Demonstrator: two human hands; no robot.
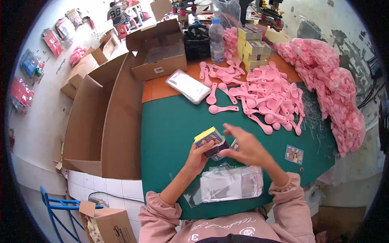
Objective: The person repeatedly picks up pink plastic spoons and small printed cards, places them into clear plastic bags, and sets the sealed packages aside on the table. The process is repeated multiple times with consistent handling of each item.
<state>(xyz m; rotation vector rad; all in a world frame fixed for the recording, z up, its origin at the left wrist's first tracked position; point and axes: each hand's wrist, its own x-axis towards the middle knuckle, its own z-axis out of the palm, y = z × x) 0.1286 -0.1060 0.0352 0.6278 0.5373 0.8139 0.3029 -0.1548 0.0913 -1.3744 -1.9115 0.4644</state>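
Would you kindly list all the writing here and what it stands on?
Wording described, not copied:
Pink sweatshirt: pale script.
Lower-left box: dark emblem, lettering.
Far person's shirt: pale numerals.
Open carton: white label, too small to read.
Bottle: label too small.
Loose blue card: print too small.
Held yellow-and-blue pack: print too small.
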